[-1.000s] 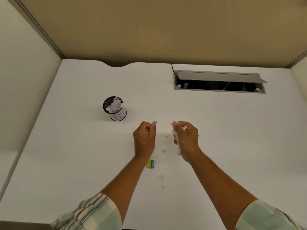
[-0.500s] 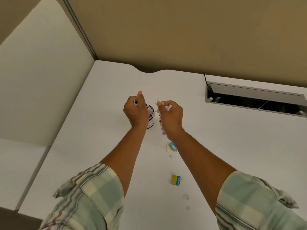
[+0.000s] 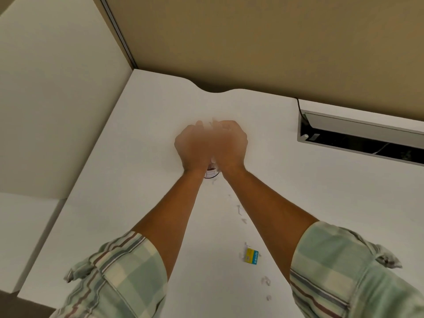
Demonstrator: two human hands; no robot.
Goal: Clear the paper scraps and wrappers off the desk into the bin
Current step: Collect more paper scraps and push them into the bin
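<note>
We see both hands pressed side by side above the bin (image 3: 211,172), of which only a sliver of the lower wall shows between the wrists. The left hand (image 3: 191,146) and the right hand (image 3: 229,143) are motion-blurred; each looks loosely curled, but we cannot tell whether either grips paper. On the white desk (image 3: 142,157), small paper scraps (image 3: 240,211) lie just beside the right forearm, and further scraps (image 3: 265,281) lie nearer the desk's front. A yellow-and-blue wrapper (image 3: 252,256) rests flat between these two groups. The cable tray (image 3: 362,134) stands open at far right.
</note>
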